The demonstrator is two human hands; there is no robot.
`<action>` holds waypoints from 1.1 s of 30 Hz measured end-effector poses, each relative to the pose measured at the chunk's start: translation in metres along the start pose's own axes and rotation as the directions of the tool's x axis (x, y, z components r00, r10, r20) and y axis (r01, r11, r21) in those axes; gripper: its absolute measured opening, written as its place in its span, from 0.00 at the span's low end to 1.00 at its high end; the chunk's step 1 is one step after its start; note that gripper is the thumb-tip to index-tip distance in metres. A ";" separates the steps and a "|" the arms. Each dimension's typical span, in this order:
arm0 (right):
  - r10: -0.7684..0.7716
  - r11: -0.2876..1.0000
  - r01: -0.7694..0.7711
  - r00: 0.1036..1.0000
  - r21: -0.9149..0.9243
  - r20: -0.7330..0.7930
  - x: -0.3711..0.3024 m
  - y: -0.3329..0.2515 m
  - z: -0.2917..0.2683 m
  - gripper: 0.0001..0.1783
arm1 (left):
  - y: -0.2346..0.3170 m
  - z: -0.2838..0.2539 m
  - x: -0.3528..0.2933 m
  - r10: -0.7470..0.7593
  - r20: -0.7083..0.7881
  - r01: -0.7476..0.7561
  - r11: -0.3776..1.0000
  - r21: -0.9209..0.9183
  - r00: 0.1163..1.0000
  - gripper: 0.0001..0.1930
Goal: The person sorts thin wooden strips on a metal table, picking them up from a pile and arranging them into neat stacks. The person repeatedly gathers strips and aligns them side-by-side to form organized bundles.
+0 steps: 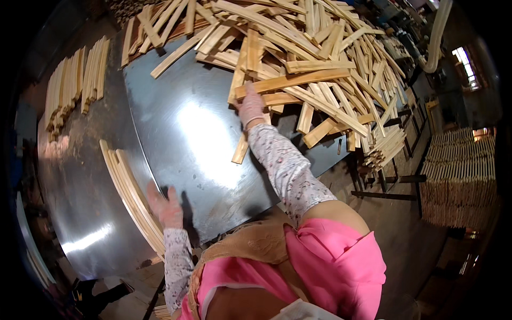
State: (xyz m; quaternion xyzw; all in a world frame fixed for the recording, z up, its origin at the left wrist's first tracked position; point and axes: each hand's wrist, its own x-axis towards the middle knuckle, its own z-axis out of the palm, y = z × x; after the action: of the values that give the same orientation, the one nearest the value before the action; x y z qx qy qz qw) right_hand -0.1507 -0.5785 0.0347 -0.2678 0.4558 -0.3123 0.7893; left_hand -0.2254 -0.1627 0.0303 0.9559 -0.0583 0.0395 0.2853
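My right hand (249, 108) reaches to the near edge of a big heap of wooden slats (298, 42). Its fingers close on the left end of a wooden slat (298, 80) that lies across the heap. Just below that hand, a short slat (241, 148) rests on the grey metal sheet (160, 106). Over on the left, my left hand (167, 207) has its fingers spread and holds nothing. It is beside a row of long slats (128, 186) lying side by side on the metal table (80, 192); whether it touches them I cannot tell.
Two groups of aligned slats (66, 88) lie at the table's far left. Beyond the heap's right side is a bundle of slats (386, 146) on a dark metal frame (384, 196). A tall stack of slats (458, 178) stands further right. A pale hose (437, 37) hangs at the upper right.
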 end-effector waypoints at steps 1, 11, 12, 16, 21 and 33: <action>0.030 0.973 -0.009 0.995 -0.230 0.090 -0.025 0.002 -0.001 0.26 | 0.017 0.014 0.018 0.092 0.009 -0.092 0.993 -0.072 0.996 0.40; 0.595 0.098 0.844 0.375 -0.528 0.711 -0.158 -0.101 -0.099 0.23 | 0.162 0.100 0.062 0.142 0.723 -0.214 0.977 0.009 0.676 0.35; 0.326 -0.076 0.861 0.499 -0.504 0.803 -0.128 -0.117 -0.129 0.22 | 0.177 0.094 0.058 0.110 0.751 -0.255 0.964 0.079 0.651 0.34; -0.317 -0.584 0.502 0.582 -0.638 0.749 -0.037 -0.229 -0.170 0.27 | 0.218 0.108 0.043 0.487 0.435 -0.572 0.816 0.084 0.757 0.41; -0.185 -0.730 0.318 0.760 -0.605 0.623 -0.014 -0.226 -0.177 0.34 | 0.197 0.156 0.071 0.257 0.694 -0.397 0.917 0.045 0.672 0.36; 0.257 0.048 0.878 0.450 -0.477 0.855 -0.115 -0.014 -0.084 0.20 | 0.015 -0.021 -0.064 0.213 0.703 0.709 0.063 -0.703 0.678 0.36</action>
State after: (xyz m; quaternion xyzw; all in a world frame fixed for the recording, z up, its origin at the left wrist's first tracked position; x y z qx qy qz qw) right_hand -0.2734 -0.5148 0.0710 -0.9167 0.0308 0.0155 0.3981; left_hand -0.2916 -0.1580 0.0485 0.4488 0.0219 -0.4041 0.7968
